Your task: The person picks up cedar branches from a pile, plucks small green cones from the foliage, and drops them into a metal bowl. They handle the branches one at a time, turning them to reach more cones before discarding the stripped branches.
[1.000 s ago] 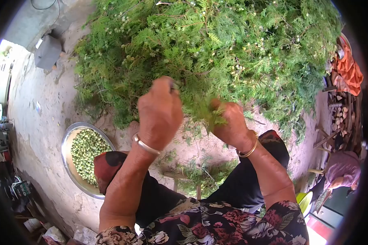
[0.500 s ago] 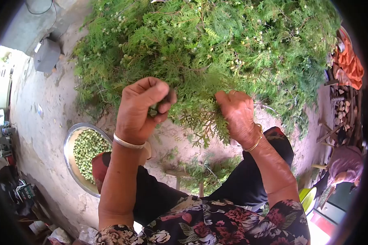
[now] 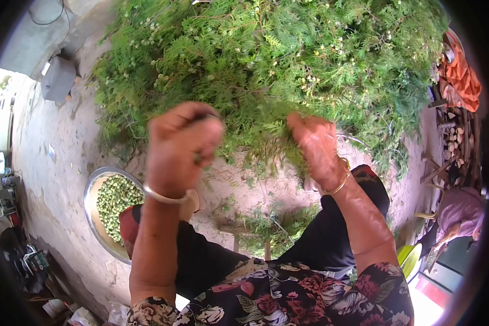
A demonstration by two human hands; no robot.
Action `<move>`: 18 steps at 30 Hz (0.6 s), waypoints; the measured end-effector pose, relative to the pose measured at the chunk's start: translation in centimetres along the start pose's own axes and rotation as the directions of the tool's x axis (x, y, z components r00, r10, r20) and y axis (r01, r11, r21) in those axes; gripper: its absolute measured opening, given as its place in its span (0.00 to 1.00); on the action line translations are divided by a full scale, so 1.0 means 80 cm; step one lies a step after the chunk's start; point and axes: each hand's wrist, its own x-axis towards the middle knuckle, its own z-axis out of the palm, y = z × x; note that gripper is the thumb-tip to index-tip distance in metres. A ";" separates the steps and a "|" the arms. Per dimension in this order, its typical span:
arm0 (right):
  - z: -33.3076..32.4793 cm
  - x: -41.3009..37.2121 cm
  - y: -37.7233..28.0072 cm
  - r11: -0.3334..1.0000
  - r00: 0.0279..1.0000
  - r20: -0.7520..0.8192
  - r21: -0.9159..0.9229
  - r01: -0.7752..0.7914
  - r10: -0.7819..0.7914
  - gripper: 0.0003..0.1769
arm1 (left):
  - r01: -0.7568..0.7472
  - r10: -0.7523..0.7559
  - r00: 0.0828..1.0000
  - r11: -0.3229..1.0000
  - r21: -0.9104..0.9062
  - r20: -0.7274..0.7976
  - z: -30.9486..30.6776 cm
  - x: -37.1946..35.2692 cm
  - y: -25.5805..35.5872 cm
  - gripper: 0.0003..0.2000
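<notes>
My left hand, blurred by motion, is closed in front of the pile of green branches. Something small and dark green shows between its fingers, too smeared to make out. To its right, my right hand is closed round a leafy sprig that hangs down on its left side. Below and left of my left hand stands a metal basin holding many small green cones.
Fallen sprigs lie on the floor between my knees. A grey box stands at the upper left. At the right are orange cloth, stacked firewood, a green-yellow basin and another person.
My left hand has moved slightly left, toward the basin's side, and turned. My right hand still grips the sprig, nearly in place.
</notes>
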 end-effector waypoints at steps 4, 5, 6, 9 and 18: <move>-0.006 0.013 0.006 0.617 0.883 0.226 0.645 -0.452 0.410 0.15 | -0.063 0.118 0.991 0.832 -0.551 0.066 -0.073 0.017 0.016 0.09; -0.016 0.020 0.005 0.620 0.884 0.220 0.643 -0.449 0.412 0.15 | 0.019 0.050 0.996 0.713 -0.701 0.078 -0.082 0.017 0.021 0.09; -0.024 0.026 0.005 0.165 0.751 0.421 0.808 -0.566 0.509 0.15 | 0.015 0.057 0.995 0.713 -0.701 0.079 -0.087 0.014 0.022 0.09; -0.020 0.031 0.016 -0.412 0.692 0.599 0.794 -0.447 0.403 0.12 | 0.018 -0.010 1.000 0.670 -0.742 0.016 -0.105 0.000 0.021 0.10; -0.014 0.037 0.019 -0.762 0.838 0.505 0.621 -0.185 0.208 0.12 | -0.217 0.015 0.723 0.954 -0.207 -0.691 -0.259 -0.119 0.015 0.25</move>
